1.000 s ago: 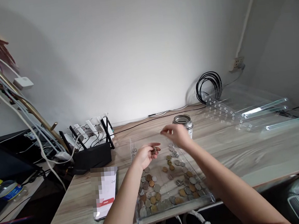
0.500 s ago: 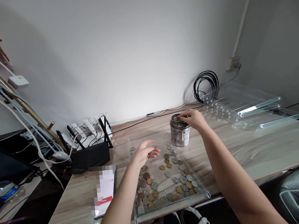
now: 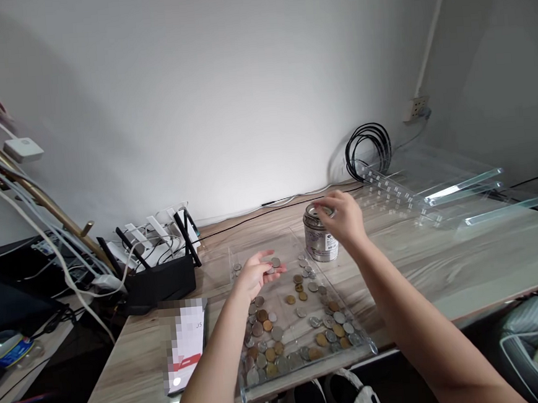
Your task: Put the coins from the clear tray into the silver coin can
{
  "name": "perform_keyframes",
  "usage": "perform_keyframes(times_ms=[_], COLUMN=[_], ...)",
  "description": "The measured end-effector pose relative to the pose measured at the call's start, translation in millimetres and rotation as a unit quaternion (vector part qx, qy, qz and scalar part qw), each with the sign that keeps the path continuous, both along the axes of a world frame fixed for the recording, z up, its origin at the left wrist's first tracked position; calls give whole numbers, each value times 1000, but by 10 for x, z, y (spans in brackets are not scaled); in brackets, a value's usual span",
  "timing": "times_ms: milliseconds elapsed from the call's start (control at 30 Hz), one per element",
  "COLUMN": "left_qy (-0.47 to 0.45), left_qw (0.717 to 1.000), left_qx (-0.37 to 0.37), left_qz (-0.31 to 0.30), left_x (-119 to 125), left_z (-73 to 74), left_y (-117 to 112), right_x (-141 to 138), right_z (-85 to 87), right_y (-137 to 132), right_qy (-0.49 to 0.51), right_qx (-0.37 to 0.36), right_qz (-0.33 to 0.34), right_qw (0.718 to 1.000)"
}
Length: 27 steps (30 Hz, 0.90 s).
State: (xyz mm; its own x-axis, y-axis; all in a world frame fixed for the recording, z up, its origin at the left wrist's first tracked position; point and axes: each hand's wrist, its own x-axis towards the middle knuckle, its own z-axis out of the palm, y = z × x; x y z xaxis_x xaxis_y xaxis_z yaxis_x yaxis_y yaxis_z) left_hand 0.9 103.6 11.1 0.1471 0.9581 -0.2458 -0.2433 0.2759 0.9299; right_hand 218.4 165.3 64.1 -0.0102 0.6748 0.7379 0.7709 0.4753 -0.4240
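My left hand (image 3: 256,274) is palm up above the clear plastic tray (image 3: 305,366), its thumb resting by a few coins (image 3: 275,262) on the fingers. On the tray lie many silver and brass-coloured coins (image 3: 277,334), thickest along the near edge and down the right side. Just behind the tray's right side stands a round metal tin (image 3: 316,242) with a label. Over the tin's top my right hand (image 3: 345,217) has its thumb and fingers pinched together. Whatever they may hold is hidden from me.
On the left are a phone (image 3: 187,347) and a black router (image 3: 161,284) with antennas and cables. At the back right, a coil of black cable (image 3: 368,150) leans on the wall beside stacked clear plastic panels (image 3: 459,189). A bottle (image 3: 10,349) lies far left.
My right hand has lifted slightly and turned above the tin's top. In my left hand the thumb has shifted and a coin shows more plainly. The view has tilted a little.
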Motion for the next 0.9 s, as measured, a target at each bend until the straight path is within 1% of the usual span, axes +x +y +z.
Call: perform_keyframes(times_ms=[33,67,100,133,200,267,300,333,367,433,467,500,533,600,667,800,833,900], left_qy=[-3,-6,-7,-7,-6,-9,-13,-17,-22,-25,-24,-25,-28,-37,-43,-68,-81,-115], left_qw=[1000,1000,1000,999,999,999,1000,1000,1000,1000,1000,1000,999,999,999,997,996,992], left_qx=[6,13,21,28,35,30,25,18,12,-1,-7,-13,-18,-22,-26,-36,-38,-42], left_qz=[8,14,16,15,7,-2,-6,-8,-9,-6,-3,0,3,8,8,-2,-6,-17], left_x=[1,3,4,6,10,12,12,11,10,7,7,7,9,14,17,-1,-8,-25], left_z=[0,-2,-6,-10,-13,-7,-1,5,12,23,27,31,34,39,42,49,52,59], left_y=[2,6,9,12,13,6,2,-3,-7,-10,-10,-8,-6,-3,1,9,10,12], right_x=[-117,-243,-370,-488,-657,-685,-635,-547,-427,-137,5,127,219,308,297,218,199,126], right_z=[-29,-74,-128,-186,-273,-274,-237,-181,-113,16,62,90,100,80,39,1,1,0], right_y=[-83,-157,-221,-271,-332,-338,-319,-285,-237,-108,-35,37,103,203,256,260,241,163], right_qy=[-10,-35,-68,-100,-143,-146,-132,-112,-89,-50,-49,-54,-63,-78,-85,-91,-88,-72], right_qx=[-17,-53,-97,-138,-193,-202,-192,-170,-139,-67,-43,-36,-39,-60,-79,-108,-102,-57], right_qz=[49,106,158,194,219,219,209,185,144,23,-28,-53,-63,-52,-41,-51,-56,-68], right_qw=[999,992,980,966,946,943,950,962,976,996,998,996,995,994,992,989,989,993])
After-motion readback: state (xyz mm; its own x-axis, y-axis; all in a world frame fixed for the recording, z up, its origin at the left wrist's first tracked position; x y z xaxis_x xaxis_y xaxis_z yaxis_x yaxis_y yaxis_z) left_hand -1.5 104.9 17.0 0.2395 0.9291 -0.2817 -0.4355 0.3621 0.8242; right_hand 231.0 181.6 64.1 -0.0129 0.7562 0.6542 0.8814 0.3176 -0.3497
